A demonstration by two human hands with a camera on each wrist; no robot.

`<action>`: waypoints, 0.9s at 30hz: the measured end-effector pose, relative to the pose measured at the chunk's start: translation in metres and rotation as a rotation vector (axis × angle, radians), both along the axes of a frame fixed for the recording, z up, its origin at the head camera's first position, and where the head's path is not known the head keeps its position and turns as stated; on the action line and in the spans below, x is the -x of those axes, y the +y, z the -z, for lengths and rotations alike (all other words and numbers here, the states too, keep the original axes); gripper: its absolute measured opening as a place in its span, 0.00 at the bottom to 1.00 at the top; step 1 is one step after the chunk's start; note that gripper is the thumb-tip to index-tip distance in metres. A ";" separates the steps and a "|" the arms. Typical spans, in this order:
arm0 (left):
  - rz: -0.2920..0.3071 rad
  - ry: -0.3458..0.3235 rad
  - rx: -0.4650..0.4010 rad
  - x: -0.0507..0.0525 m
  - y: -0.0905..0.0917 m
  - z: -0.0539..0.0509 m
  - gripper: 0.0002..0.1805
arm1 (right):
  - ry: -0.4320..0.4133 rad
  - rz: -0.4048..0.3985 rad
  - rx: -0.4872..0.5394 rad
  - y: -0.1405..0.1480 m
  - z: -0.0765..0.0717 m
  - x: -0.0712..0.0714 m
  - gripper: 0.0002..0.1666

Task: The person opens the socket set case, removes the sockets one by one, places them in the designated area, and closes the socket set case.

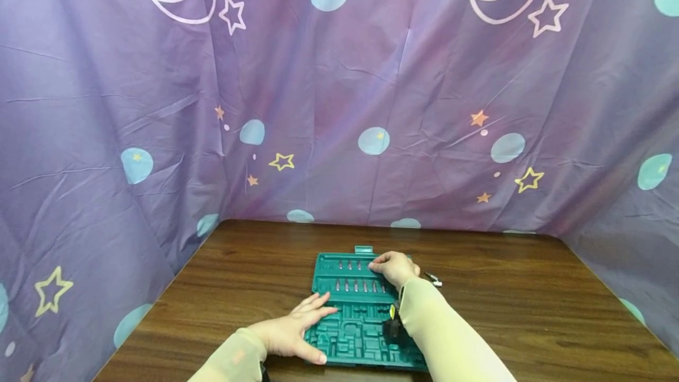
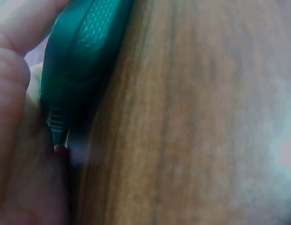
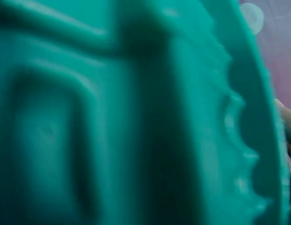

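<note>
A green plastic tool case lies opened flat on the table. Slim screwdriver bits stand in two rows in its far half, while molded recesses fill the near half. My left hand rests on the case's left edge, fingers spread and thumb toward the near corner; the left wrist view shows that hand beside the case's textured side. At the right end of the far row, my right hand pinches what seems to be a bit, mostly hidden by the fingertips. Blurred case recesses fill the right wrist view.
Small metal pieces lie on the wooden table just right of the case. A latch tab sticks out from the far edge. A purple patterned curtain hangs behind the table and along both sides.
</note>
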State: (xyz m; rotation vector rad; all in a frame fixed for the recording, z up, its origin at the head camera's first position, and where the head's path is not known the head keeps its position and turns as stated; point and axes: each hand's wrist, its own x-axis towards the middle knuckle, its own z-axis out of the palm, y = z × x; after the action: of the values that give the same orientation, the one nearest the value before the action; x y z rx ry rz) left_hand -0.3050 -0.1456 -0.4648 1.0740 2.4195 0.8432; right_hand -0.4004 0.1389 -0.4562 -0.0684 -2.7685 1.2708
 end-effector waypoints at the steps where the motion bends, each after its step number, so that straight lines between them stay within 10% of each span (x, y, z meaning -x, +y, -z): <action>1: -0.001 0.003 -0.002 0.000 0.000 0.000 0.48 | -0.010 -0.001 -0.017 -0.001 0.001 0.000 0.10; 16: 0.000 0.007 -0.015 -0.002 0.002 -0.002 0.48 | -0.201 0.081 -0.114 -0.014 -0.013 -0.004 0.16; 27: 0.003 -0.007 -0.020 0.000 0.001 0.000 0.48 | -0.221 -0.004 0.044 -0.010 -0.009 -0.002 0.14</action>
State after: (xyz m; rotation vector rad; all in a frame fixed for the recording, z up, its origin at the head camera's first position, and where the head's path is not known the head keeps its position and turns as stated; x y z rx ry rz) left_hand -0.3052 -0.1445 -0.4647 1.0794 2.4078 0.8703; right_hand -0.3986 0.1286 -0.4476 -0.2199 -2.9229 1.4055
